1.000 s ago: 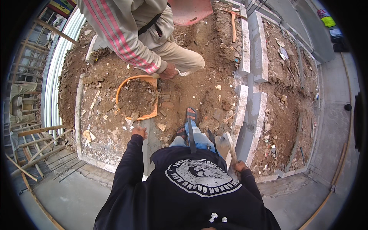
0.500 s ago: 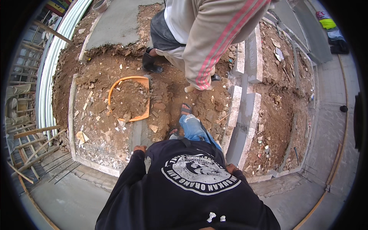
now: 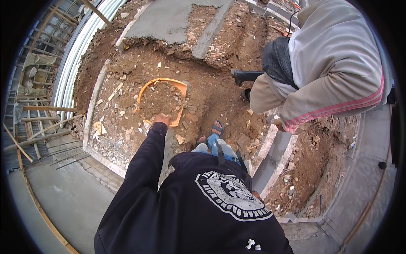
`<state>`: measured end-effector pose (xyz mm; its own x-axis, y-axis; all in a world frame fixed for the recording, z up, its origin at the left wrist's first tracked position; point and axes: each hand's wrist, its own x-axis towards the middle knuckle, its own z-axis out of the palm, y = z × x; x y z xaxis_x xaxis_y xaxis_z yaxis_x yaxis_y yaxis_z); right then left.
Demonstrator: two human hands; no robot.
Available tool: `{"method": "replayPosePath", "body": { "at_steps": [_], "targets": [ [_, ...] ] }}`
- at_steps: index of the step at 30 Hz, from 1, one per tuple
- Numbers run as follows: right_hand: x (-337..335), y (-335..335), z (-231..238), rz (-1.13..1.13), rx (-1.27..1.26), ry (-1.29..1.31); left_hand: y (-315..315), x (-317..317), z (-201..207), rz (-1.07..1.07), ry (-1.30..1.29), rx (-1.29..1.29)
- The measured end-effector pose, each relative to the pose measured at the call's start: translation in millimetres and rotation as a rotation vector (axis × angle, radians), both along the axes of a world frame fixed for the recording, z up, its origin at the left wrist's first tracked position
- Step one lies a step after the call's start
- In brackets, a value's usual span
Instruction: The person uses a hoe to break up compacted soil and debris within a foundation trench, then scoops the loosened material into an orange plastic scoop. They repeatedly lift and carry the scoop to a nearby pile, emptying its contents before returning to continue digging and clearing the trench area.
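Note:
My left arm, in a black sleeve, stretches forward. My left hand (image 3: 162, 119) has its fingers curled closed and overlaps the near rim of an orange plastic soil scoop (image 3: 183, 91). I cannot tell whether it touches the rim, and nothing shows in it. The scoop lies on the ground, its bowl filled with brown soil and bits of stone. Low beside my body, only a small piece of my right hand (image 3: 256, 194) shows past the black sweatshirt; its fingers are hidden.
A co-worker (image 3: 330, 63) in a beige top with pink stripes bends over at the right, near a concrete channel (image 3: 272, 163). Rubble, a low concrete edging (image 3: 95, 99) and wet-looking cement (image 3: 158, 21) surround the soil. White pipes (image 3: 80, 63) and timber poles (image 3: 36, 139) lie left.
My left hand has moved forward from beside my body to the scoop's near rim. My view has shifted, and the co-worker has moved to the right.

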<state>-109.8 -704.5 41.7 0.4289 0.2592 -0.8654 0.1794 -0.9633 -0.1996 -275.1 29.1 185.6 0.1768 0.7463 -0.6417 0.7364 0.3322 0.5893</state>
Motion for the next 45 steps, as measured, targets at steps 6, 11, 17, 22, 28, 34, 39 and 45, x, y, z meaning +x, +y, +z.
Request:
{"method": "replayPosePath", "body": {
  "at_steps": [6,11,17,22,28,34,39,45],
  "targets": [
    [18.3,14.9,7.0,0.434,-0.032,-0.116,-36.7,-8.7,-46.9,0.042,-0.033,-0.077],
    [37.9,85.5,5.8,0.005,0.051,0.065,-79.6,-134.3,-128.1,0.070,0.277,-0.164],
    [164.0,195.1,46.8,0.035,-0.034,0.004,-115.9,-89.4,-115.0,-0.222,0.507,-0.137],
    [301.8,375.4,74.4,0.187,0.022,-0.070,-60.8,-18.5,-99.4,-0.154,0.235,-0.150],
    [388.7,582.0,97.7,0.415,0.139,-0.098,61.8,105.1,-36.8,0.349,-0.171,-0.155],
    [411.5,628.4,118.0,0.548,0.112,-0.077,82.5,178.8,-19.0,0.258,-0.101,-0.078],
    [431.6,579.7,105.9,0.592,0.034,-0.056,56.9,144.1,-81.2,0.170,0.118,-0.187],
    [471.4,514.0,102.0,0.575,-0.098,-0.021,36.0,116.9,-77.9,0.182,0.360,-0.217]
  ]
}}
